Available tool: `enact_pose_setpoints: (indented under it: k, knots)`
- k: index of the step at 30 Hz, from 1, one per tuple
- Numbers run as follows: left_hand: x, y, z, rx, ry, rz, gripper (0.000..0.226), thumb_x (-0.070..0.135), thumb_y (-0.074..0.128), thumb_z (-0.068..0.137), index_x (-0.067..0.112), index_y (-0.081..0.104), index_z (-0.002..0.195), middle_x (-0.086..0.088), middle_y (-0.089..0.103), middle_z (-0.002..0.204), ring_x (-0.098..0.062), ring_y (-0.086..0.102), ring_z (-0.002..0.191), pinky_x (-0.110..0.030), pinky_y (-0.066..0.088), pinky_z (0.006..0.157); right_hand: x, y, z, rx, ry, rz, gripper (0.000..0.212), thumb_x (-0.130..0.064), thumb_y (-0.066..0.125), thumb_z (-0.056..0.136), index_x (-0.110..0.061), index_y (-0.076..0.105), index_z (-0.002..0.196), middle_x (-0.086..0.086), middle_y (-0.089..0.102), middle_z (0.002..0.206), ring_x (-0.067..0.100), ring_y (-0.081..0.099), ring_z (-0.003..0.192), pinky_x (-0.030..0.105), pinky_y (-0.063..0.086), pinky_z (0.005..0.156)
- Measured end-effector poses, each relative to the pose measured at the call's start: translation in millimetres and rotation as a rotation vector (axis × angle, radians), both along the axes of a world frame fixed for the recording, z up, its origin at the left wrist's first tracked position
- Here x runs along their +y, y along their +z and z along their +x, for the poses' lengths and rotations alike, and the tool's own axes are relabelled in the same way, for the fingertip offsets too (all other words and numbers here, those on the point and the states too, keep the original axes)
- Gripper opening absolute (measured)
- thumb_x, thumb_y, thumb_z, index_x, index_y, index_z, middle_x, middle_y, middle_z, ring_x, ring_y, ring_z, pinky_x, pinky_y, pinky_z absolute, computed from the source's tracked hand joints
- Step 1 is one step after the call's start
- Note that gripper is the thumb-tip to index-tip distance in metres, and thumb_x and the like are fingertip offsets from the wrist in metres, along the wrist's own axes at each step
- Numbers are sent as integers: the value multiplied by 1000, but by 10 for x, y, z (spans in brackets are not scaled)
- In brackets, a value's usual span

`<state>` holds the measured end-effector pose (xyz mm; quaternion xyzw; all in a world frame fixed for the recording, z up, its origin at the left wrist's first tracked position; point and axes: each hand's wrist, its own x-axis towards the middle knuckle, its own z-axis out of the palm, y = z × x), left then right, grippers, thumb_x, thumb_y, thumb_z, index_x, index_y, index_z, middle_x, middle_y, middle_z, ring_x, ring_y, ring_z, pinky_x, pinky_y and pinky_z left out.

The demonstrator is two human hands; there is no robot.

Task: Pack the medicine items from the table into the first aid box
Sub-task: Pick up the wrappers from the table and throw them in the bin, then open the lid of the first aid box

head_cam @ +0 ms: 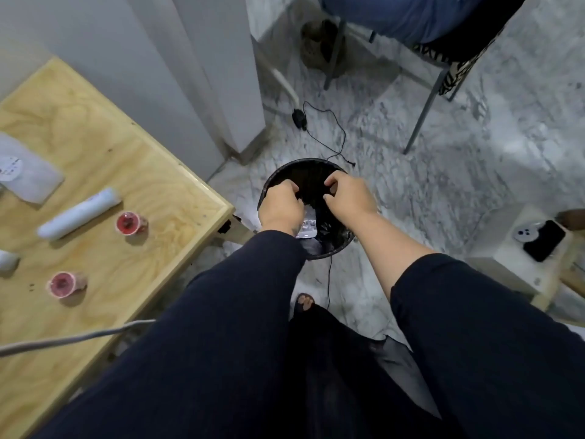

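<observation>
Both my hands reach down into a black round bin (303, 161) on the floor to the right of the table. My left hand (280, 206) and my right hand (348, 198) have their fingers curled on the black liner inside it. A crumpled silver foil piece (308, 224) lies in the bin just under my left hand. On the wooden table (177, 198) at the left lie a white tube (79, 213), two small red-topped bottles (129, 222) (63, 283), a white packet (28, 172) and a white item (8, 261) at the edge. No first aid box is in view.
A thin black cable (329, 122) runs across the marble floor behind the bin. A metal-legged chair (424, 109) stands at the back right. A low stool with a phone (544, 240) is at the right. A grey cable (79, 337) crosses the table's near corner.
</observation>
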<state>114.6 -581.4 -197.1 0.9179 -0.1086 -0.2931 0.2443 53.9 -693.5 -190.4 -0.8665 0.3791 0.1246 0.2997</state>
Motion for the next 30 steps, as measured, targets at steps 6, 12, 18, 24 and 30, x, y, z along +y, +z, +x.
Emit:
enact_pose_setpoints:
  k: [6, 12, 18, 24, 30]
  knots:
    - [234, 542, 101, -157, -208, 91, 34, 18, 53, 92, 22, 59, 125, -6, 64, 123, -29, 61, 111, -36, 49, 85, 228, 535, 98, -3, 113, -111, 28, -22, 60, 90, -21, 60, 118, 6, 64, 121, 29, 61, 110, 35, 50, 85]
    - [882, 1251, 134, -406, -348, 142, 31, 24, 53, 91, 21, 61, 121, -6, 64, 119, -31, 61, 109, -34, 45, 75, 766, 1301, 96, -22, 288, -224, 37, -24, 60, 89, -20, 60, 126, 8, 61, 129, 30, 58, 116, 39, 51, 92]
    - [1996, 1839, 101, -572, -313, 201, 29, 18, 53, 89, 17, 62, 117, -5, 64, 116, -29, 61, 106, -33, 45, 74, 1699, 1940, 82, -107, 439, -305, 42, -30, 65, 86, -19, 60, 126, 5, 61, 131, 25, 54, 122, 35, 47, 94]
    - [3274, 2202, 24, -636, -120, 264, 26, 20, 52, 92, 16, 63, 115, -7, 63, 117, -31, 61, 104, -37, 44, 72, 2850, 2238, 215, -193, 616, -326, 43, -31, 64, 86, -23, 57, 128, 3, 63, 126, 24, 58, 116, 36, 49, 91]
    - [4591, 2293, -122, -578, 161, 291, 27, 19, 51, 88, 21, 62, 112, -2, 65, 111, -28, 63, 104, -34, 47, 76, 4046, 2299, 395, -283, 865, -334, 41, -35, 60, 89, -21, 58, 127, 6, 58, 132, 24, 51, 124, 36, 46, 93]
